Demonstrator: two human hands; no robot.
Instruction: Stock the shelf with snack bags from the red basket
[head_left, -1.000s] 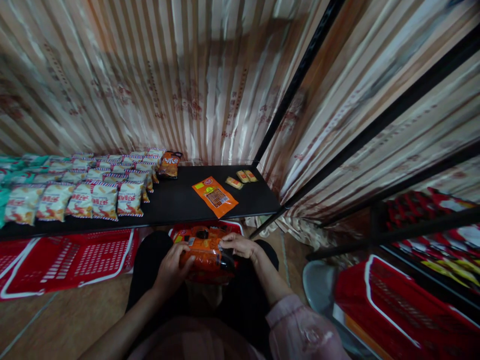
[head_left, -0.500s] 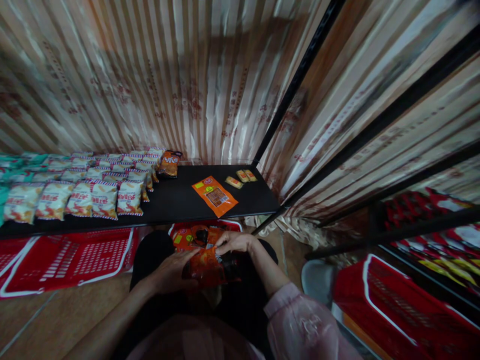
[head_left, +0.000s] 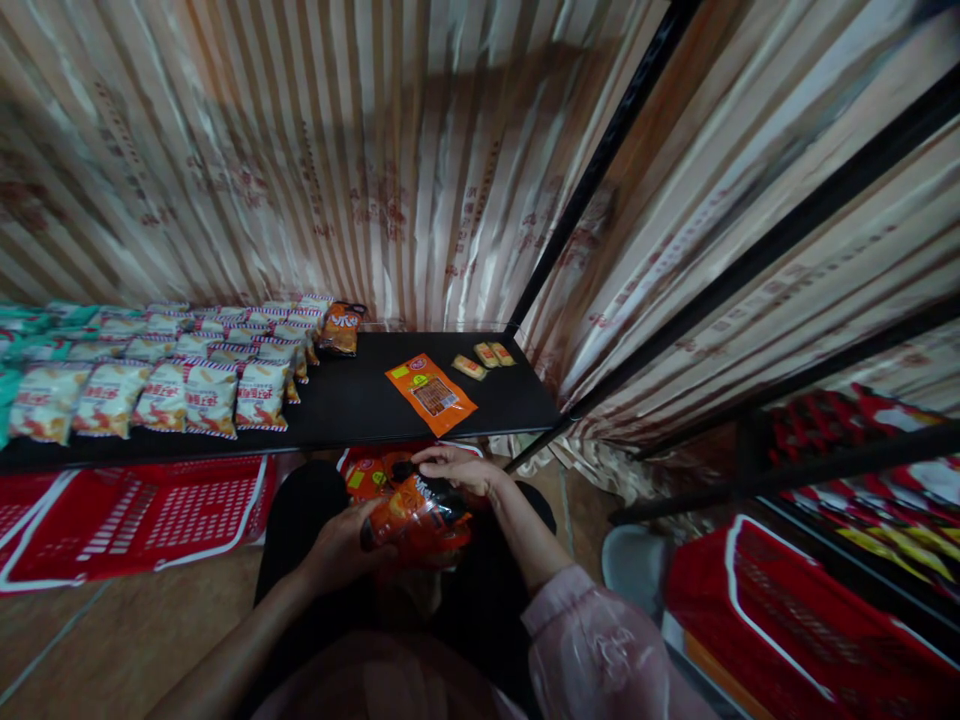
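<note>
Your left hand (head_left: 349, 545) reaches in from the lower left, fingers pointing inward, forearm bare. Your right hand (head_left: 455, 470) sits slightly higher, fingers bent toward the left, wrist angled, its forearm bare above a sleeve.

The picture is rather dim, and its colours look dull. The curtain (head_left: 420, 200) catches the most light, with pale shine on its folds; a wide, soft shadow lies on its upper part. Small glare spots are on the bag (head_left: 424, 520). The legs (head_left: 300, 500) are nearly black. Small print is blurred, and shapes look stretched toward the edges.
</note>
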